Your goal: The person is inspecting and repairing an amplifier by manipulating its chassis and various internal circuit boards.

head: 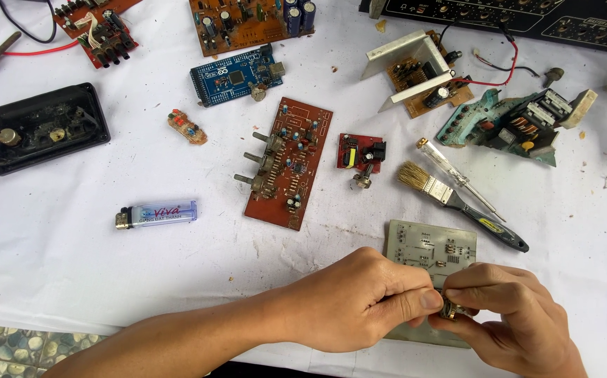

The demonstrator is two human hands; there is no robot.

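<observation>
Fingers of both my hands meet over a small metal component (450, 311) at the near edge of the table, right of its middle. My right hand (510, 318) pinches that part between thumb and curled fingers, closed tight on it, and most of it is hidden, so I cannot tell exactly what it is. My left hand (363, 301) comes in from the left with the thumb pressed toward the same spot; it is closed, but I cannot tell whether it grips the part or the grey circuit board (433, 252) lying flat beneath both hands. That board pokes out beyond my knuckles, pale, with small components on it.

Just beyond the board lies a paintbrush (457, 203) with a dark handle, bristles pointing left, and a clear-handled screwdriver (457, 178) crosses just above it. Toward the middle of the table sits a long brown circuit board (296, 164) with three knob shafts sticking out on its left side, and a small red board (359, 154) lies just right of it. A blue microcontroller board (237, 75) lies farther back. Well to the left of my hands, a translucent lighter (156, 215) lies on the white cloth (72, 266) covering the table, and a black plastic housing (37, 129) rests near the left edge. A teal, broken assembly (506, 126) sits toward the right edge.
</observation>
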